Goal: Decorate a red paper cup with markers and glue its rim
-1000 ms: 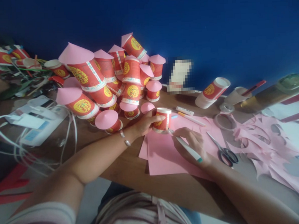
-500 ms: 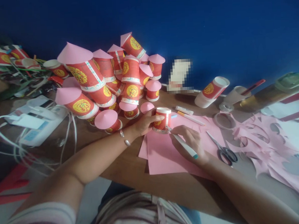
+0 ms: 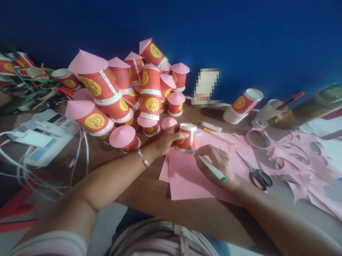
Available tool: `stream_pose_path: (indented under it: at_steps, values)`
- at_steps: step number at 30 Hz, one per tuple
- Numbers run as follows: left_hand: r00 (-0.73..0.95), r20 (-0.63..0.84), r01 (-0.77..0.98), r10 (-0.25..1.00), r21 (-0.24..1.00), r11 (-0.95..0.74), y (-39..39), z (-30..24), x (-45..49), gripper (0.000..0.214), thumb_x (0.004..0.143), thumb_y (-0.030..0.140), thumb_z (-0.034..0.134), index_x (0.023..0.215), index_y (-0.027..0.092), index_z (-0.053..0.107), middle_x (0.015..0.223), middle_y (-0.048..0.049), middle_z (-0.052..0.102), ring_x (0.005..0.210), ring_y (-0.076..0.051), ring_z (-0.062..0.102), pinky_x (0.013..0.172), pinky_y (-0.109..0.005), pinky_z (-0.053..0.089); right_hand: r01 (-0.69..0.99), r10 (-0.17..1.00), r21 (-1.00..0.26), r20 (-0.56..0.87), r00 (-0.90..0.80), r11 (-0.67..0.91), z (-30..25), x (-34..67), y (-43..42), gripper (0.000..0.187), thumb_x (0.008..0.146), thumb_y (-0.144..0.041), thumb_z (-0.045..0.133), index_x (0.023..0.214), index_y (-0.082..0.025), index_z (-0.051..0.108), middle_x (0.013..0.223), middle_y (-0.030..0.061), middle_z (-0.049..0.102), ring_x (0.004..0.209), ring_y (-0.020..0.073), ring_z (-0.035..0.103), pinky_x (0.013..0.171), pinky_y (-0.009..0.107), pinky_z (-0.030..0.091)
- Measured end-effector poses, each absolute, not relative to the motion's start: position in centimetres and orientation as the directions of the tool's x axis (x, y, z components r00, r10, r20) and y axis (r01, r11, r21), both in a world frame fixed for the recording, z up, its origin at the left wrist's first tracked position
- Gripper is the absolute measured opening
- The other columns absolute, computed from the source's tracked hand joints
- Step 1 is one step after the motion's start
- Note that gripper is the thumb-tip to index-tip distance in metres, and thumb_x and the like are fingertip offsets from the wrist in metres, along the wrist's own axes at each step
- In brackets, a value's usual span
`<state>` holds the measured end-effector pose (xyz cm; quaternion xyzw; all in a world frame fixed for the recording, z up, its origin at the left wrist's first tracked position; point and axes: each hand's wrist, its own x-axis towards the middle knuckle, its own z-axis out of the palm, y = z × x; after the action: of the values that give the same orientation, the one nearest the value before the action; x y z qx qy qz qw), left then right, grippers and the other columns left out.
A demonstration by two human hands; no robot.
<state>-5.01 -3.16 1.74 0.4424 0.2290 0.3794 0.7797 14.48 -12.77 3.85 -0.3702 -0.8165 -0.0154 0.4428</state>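
Observation:
A red paper cup with a yellow emblem and white bands is gripped from its left side by my left hand. My right hand pinches a white marker pen with a green end. Its tip meets the lower right part of the cup, near the white band. Beneath the hands lie pink paper sheets. Another white marker and an orange-and-white pen rest just behind the cup. Scissors with black handles lie on the paper to the right of my right hand.
Several red cups with pink cone roofs are stacked at the left back. Beside them are a white power strip and looped cables. Pink paper scraps, a tape roll and stacked cups occupy the right side.
Almost nothing differs. The whole view has shifted very slightly; the cup and the marker stay in the same hands, with the tip still at the cup's lower part.

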Motion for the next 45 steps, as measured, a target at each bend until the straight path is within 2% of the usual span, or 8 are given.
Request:
stream_pose_path:
  at_steps: [7,12,16,19,21,25,34,45]
  values:
    - [0.599,-0.038,-0.389,0.800,0.859,0.332,-3.0,1.4,-5.1,0.048,0.073,0.037,0.087,0.114,0.015,0.073,0.102,-0.0095,0.078,0.090,-0.020,0.073,0.083,-0.032,0.056,0.581,0.539,-0.286,0.777,-0.325,0.762,3.8,14.8,-12.8,0.022,0.096,-0.007,0.066,0.108,-0.025,0.064,0.084,0.0006,0.076,0.071,0.0167,0.076,0.068,0.029,0.063]
    - [0.579,-0.057,-0.414,0.813,0.839,0.353,-3.1,1.5,-5.1,0.060,0.072,0.035,0.087,0.127,0.019,0.070,0.116,-0.0103,0.077,0.103,-0.024,0.072,0.089,-0.037,0.057,0.552,0.563,-0.312,0.738,-0.371,0.773,3.9,14.8,-13.1,0.022,0.099,-0.009,0.068,0.114,-0.023,0.064,0.098,0.0061,0.080,0.101,0.0239,0.081,0.082,0.037,0.068]
    - [0.588,-0.072,-0.397,0.806,0.842,0.365,-3.4,1.7,-5.0,0.062,0.074,0.040,0.091,0.128,0.019,0.069,0.119,-0.0128,0.076,0.107,-0.028,0.072,0.088,-0.039,0.058,0.526,0.571,-0.333,0.721,-0.393,0.782,3.3,14.7,-13.2,0.021,0.100,-0.010,0.069,0.116,-0.022,0.064,0.103,0.0075,0.081,0.110,0.0250,0.081,0.087,0.039,0.068]
    - [0.581,-0.083,-0.373,0.809,0.857,0.356,-3.5,1.8,-4.9,0.058,0.073,0.042,0.094,0.120,0.017,0.070,0.108,-0.0103,0.077,0.095,-0.023,0.072,0.083,-0.035,0.056,0.507,0.568,-0.340,0.715,-0.408,0.792,3.0,14.6,-13.2,0.021,0.100,-0.012,0.068,0.118,-0.023,0.064,0.106,0.0089,0.080,0.106,0.0251,0.081,0.084,0.040,0.068]
    - [0.573,-0.083,-0.378,0.815,0.856,0.353,-3.5,1.7,-4.9,0.056,0.072,0.043,0.096,0.114,0.015,0.071,0.100,-0.0083,0.077,0.089,-0.020,0.071,0.081,-0.033,0.055,0.505,0.553,-0.329,0.734,-0.395,0.798,3.0,14.6,-13.3,0.022,0.099,-0.012,0.069,0.117,-0.023,0.065,0.100,0.0070,0.080,0.092,0.0226,0.080,0.078,0.037,0.068]
    - [0.576,-0.082,-0.399,0.813,0.840,0.367,-3.4,1.5,-4.8,0.058,0.069,0.044,0.097,0.112,0.015,0.072,0.103,-0.0093,0.078,0.092,-0.021,0.072,0.084,-0.034,0.054,0.537,0.540,-0.298,0.753,-0.376,0.790,3.0,14.5,-13.5,0.023,0.098,-0.009,0.069,0.116,-0.023,0.065,0.088,0.0031,0.078,0.075,0.0174,0.077,0.069,0.029,0.064]
    - [0.574,-0.094,-0.375,0.813,0.853,0.363,-3.4,1.5,-4.9,0.052,0.074,0.041,0.094,0.112,0.015,0.071,0.099,-0.0072,0.077,0.088,-0.019,0.070,0.083,-0.033,0.053,0.565,0.551,-0.286,0.744,-0.378,0.774,3.0,14.3,-13.4,0.016,0.101,-0.011,0.066,0.113,-0.021,0.063,0.087,0.0038,0.077,0.074,0.0162,0.076,0.067,0.026,0.061]
    - [0.573,-0.059,-0.366,0.817,0.874,0.320,-3.5,1.6,-4.9,0.049,0.076,0.040,0.092,0.115,0.016,0.073,0.097,-0.0055,0.077,0.082,-0.017,0.070,0.079,-0.031,0.053,0.561,0.589,-0.327,0.712,-0.383,0.760,2.7,14.5,-13.2,0.021,0.100,-0.010,0.065,0.117,-0.023,0.066,0.090,0.0032,0.077,0.076,0.0172,0.077,0.069,0.028,0.062]
